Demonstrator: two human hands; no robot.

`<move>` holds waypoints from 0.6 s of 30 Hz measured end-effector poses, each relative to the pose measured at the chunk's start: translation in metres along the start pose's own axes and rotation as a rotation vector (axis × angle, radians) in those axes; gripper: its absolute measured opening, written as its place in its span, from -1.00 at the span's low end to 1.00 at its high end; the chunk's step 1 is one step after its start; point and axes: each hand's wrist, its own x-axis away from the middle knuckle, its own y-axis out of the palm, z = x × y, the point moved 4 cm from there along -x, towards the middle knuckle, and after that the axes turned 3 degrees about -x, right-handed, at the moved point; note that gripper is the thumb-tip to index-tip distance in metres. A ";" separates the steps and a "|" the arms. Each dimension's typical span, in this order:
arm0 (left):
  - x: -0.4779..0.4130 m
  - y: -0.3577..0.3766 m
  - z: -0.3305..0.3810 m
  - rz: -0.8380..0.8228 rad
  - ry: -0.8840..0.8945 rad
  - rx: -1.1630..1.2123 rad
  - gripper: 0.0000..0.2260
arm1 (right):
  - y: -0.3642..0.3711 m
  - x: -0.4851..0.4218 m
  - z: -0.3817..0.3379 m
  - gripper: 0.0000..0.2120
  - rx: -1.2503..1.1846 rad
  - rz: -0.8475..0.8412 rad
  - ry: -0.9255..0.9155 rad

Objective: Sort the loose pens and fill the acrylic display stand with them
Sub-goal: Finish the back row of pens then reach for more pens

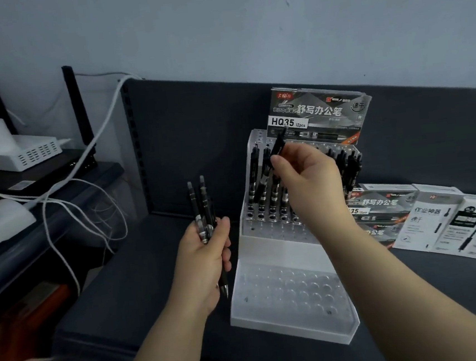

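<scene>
Black pens (pixel 204 206): left hand (pixel 203 259) grips, right hand (pixel 309 179) pinches.

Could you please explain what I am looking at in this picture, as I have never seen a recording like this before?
There is no machine here. A person wears a camera on the head, so this single picture looks forward and down at their own two bare hands. The left hand grips a bundle of black pens. The right hand pinches one pen above the clear stand, which sits on a dark shelf. The stand's upper rows already hold some pens; the holes in its lower front part look empty. A pen box stands upright behind the stand, and more boxes lie flat to its right.
</scene>
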 end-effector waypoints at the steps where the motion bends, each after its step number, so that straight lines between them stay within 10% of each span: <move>1: 0.000 -0.001 0.000 0.005 -0.005 0.011 -0.90 | 0.004 -0.001 0.000 -0.78 0.031 -0.013 -0.015; 18: 0.000 -0.003 0.008 -0.029 0.021 -0.008 -0.87 | 0.032 -0.003 0.009 -0.78 0.468 -0.202 -0.033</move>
